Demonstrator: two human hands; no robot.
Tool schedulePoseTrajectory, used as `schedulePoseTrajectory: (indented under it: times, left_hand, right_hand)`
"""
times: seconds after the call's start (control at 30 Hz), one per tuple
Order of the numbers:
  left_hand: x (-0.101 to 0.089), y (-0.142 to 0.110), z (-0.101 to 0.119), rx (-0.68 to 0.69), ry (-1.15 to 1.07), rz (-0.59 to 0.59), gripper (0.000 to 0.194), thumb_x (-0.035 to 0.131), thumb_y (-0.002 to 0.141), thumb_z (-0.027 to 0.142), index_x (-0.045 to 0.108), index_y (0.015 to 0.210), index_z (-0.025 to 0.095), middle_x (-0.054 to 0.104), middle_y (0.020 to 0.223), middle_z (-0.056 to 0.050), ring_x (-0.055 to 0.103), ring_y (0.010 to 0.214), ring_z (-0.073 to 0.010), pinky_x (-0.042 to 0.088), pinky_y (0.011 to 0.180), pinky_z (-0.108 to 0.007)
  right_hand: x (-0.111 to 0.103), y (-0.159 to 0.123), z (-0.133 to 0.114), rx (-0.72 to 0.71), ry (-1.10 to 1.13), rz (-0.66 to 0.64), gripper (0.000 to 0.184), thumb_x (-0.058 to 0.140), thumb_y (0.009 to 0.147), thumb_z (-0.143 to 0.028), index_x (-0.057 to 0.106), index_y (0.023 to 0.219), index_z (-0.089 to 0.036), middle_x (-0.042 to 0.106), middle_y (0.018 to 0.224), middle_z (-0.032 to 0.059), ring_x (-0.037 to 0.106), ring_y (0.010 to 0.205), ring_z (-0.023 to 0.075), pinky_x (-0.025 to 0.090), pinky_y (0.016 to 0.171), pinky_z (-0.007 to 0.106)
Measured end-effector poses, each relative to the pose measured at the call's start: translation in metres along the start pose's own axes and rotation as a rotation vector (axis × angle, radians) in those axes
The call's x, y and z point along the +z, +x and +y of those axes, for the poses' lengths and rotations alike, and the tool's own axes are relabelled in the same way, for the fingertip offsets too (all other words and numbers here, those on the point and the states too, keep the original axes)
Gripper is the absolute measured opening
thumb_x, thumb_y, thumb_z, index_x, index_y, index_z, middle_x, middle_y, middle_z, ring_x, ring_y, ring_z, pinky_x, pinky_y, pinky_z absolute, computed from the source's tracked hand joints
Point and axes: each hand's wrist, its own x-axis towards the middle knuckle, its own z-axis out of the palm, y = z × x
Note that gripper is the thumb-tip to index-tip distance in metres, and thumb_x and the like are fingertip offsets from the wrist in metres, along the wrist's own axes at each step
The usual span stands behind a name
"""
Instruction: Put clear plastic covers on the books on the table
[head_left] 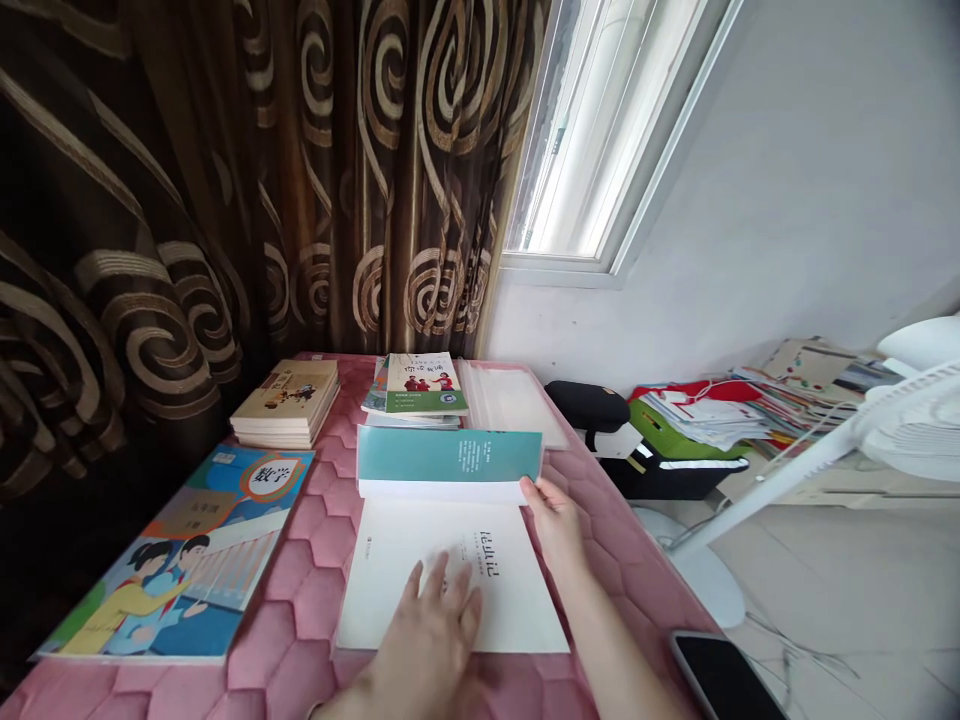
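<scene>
An opened paperback book (450, 530) lies on the pink quilted surface in front of me, with a white title page showing dark Chinese characters. Its cover is turned back at the far side, and a teal flap (450, 455) with small white print stands out there. My left hand (439, 620) rests on the page, palm down with fingers spread, slightly blurred. At the right end of the turned-back cover, my right hand (555, 520) pinches the edge between thumb and fingers.
A mathematics textbook (195, 555) lies at left. Behind are a stack of tan books (289, 405), a pile with a green-and-white booklet (425, 385) and clear plastic sleeves (514, 400). A phone (724, 675) sits at the right edge, near a white fan (780, 470).
</scene>
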Motion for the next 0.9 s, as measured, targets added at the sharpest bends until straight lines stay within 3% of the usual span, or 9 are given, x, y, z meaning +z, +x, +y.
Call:
schedulePoseTrajectory:
  times: [0.13, 0.33, 0.57, 0.67, 0.77, 0.9]
  left_hand:
    - [0.023, -0.009, -0.010, 0.046, 0.187, -0.101, 0.069, 0.061, 0.081, 0.050, 0.043, 0.140, 0.019, 0.038, 0.147, -0.017, 0.034, 0.133, -0.0435, 0.033, 0.100, -0.063]
    - [0.030, -0.017, -0.005, 0.235, 0.603, 0.025, 0.048, 0.051, 0.088, 0.021, 0.046, 0.135, 0.011, 0.052, 0.133, -0.026, 0.056, 0.115, -0.0413, 0.047, 0.080, -0.054]
    - [0.039, -0.019, 0.004, 0.109, 0.650, 0.159, 0.036, 0.049, 0.089, 0.023, 0.056, 0.124, 0.019, 0.058, 0.130, -0.018, 0.058, 0.114, -0.0353, 0.047, 0.081, -0.049]
    - [0.035, -0.020, -0.001, 0.092, 0.661, 0.181, 0.038, 0.048, 0.089, 0.020, 0.054, 0.126, 0.019, 0.060, 0.127, -0.018, 0.059, 0.114, -0.0329, 0.047, 0.083, -0.048]
    - [0.021, -0.021, -0.005, 0.162, 0.685, 0.172, 0.036, 0.048, 0.089, 0.021, 0.055, 0.123, 0.014, 0.064, 0.120, -0.019, 0.064, 0.106, -0.0327, 0.049, 0.080, -0.047]
    - [0.010, -0.041, -0.002, 0.221, 0.699, 0.244, 0.030, 0.049, 0.090, 0.028, 0.059, 0.114, 0.013, 0.070, 0.109, -0.017, 0.069, 0.093, -0.0321, 0.051, 0.071, -0.044]
  right_hand:
    - [0.001, -0.001, -0.004, -0.002, 0.001, -0.011, 0.041, 0.062, 0.073, -0.059, 0.055, 0.065, -0.020, 0.051, 0.061, -0.0013, 0.044, 0.060, 0.0148, 0.035, 0.053, 0.023]
    - [0.002, -0.001, -0.003, 0.005, 0.056, 0.003, 0.045, 0.064, 0.071, -0.058, 0.045, 0.060, -0.019, 0.038, 0.057, -0.0052, 0.032, 0.057, 0.0105, 0.027, 0.050, 0.021]
    - [0.002, 0.001, 0.003, 0.006, 0.091, -0.030, 0.045, 0.065, 0.072, -0.054, 0.038, 0.059, -0.021, 0.030, 0.057, -0.0070, 0.025, 0.056, 0.0092, 0.022, 0.049, 0.021]
    - [0.002, 0.000, 0.002, 0.000, 0.089, -0.033, 0.045, 0.065, 0.072, -0.054, 0.038, 0.059, -0.020, 0.032, 0.056, -0.0069, 0.027, 0.055, 0.0092, 0.023, 0.049, 0.021]
    - [0.002, -0.001, -0.002, -0.003, 0.114, -0.027, 0.043, 0.066, 0.072, -0.054, 0.044, 0.059, -0.019, 0.038, 0.056, -0.0061, 0.032, 0.056, 0.0098, 0.028, 0.050, 0.021]
    - [0.002, -0.002, -0.008, 0.007, 0.144, -0.004, 0.039, 0.068, 0.070, -0.054, 0.057, 0.067, -0.017, 0.053, 0.063, -0.0022, 0.045, 0.060, 0.0129, 0.037, 0.055, 0.023]
